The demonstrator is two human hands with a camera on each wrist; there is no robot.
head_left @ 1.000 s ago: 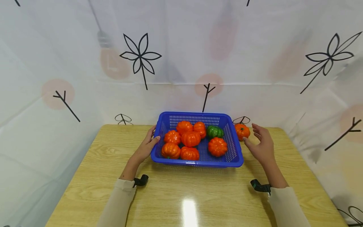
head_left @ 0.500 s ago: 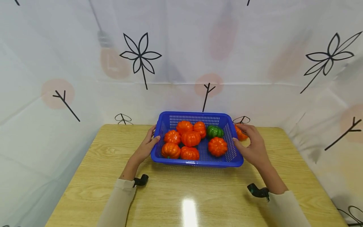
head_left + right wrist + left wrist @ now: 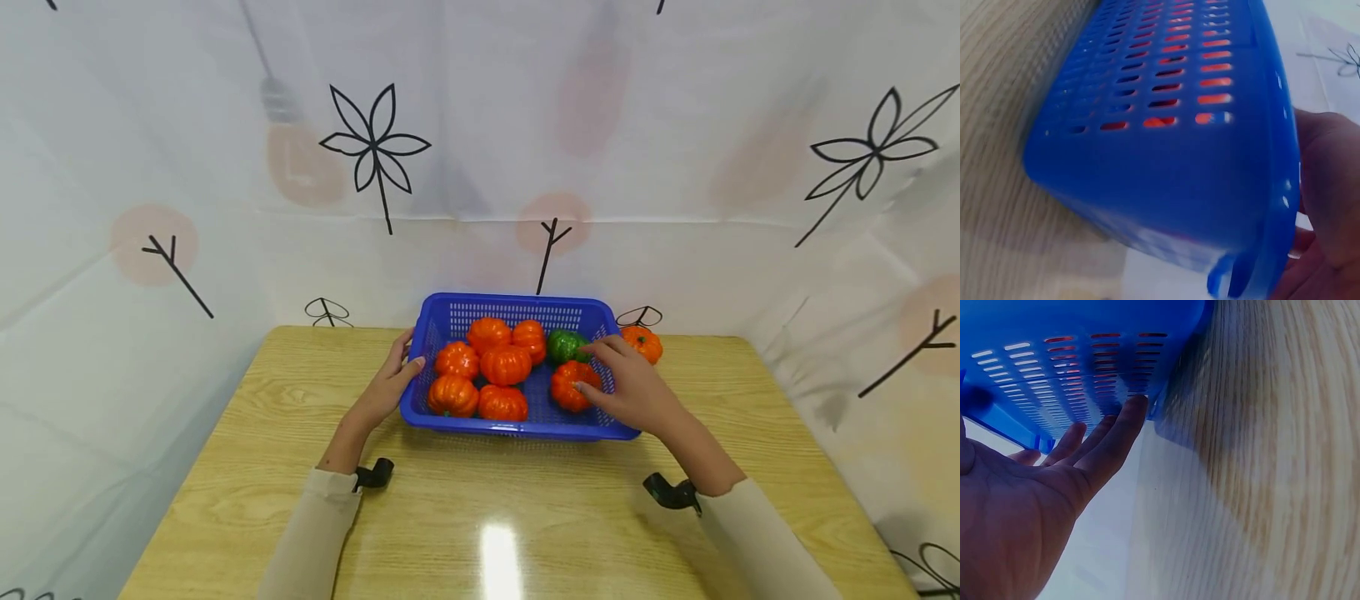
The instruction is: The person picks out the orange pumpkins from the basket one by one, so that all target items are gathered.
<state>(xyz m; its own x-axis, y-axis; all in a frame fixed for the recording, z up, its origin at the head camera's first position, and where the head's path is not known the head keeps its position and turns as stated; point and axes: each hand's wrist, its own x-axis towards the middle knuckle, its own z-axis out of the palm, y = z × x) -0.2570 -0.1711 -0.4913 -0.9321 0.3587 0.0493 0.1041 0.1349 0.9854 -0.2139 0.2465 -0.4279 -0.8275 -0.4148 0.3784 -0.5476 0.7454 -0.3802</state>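
The right hand has moved over the blue basket.

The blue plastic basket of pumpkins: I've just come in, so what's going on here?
A person's left hand holds the blue slotted plastic basket by its left rim. The right hand reaches in over the right side to a shiny ribbed orange pumpkin; whether it grips is unclear. A shiny dark-green pumpkin sits just behind, with six more orange pumpkins to the left. One round orange pumpkin lies outside on the wood-grain table.
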